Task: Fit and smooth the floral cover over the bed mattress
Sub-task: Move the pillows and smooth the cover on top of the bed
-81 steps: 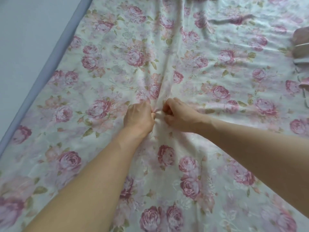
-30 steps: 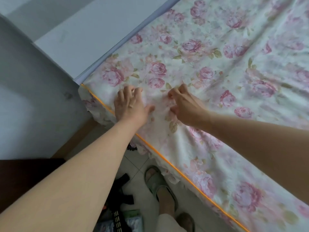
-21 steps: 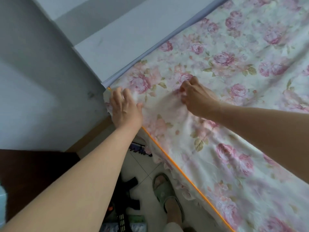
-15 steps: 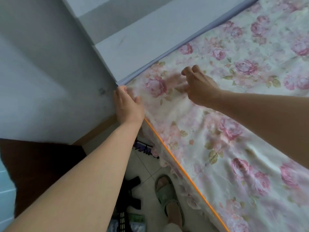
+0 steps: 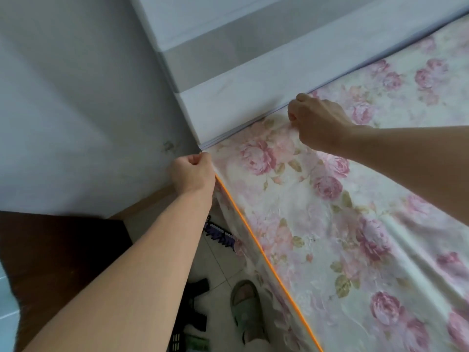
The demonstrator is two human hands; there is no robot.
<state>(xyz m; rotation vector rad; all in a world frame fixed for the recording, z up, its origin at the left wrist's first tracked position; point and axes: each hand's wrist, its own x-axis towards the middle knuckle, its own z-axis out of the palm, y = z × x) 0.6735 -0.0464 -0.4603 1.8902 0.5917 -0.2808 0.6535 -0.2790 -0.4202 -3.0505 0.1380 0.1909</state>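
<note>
Two fists pinch the floral cover [image 5: 317,224] at the mattress corner; the left hand [image 5: 193,174] grips the orange-piped edge [image 5: 253,237], the right hand [image 5: 317,123] the headboard-side hem; fitting the corner seems under way; next, likely tucking it down and smoothing.

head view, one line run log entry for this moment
left hand: gripping floral cover at corner | right hand: pinching cover edge at headboard | stage: fitting corner

Wall [image 5: 76,97] and headboard [image 5: 241,102] box in the bed corner at upper left; cover [image 5: 330,237] lies open at right.
</note>
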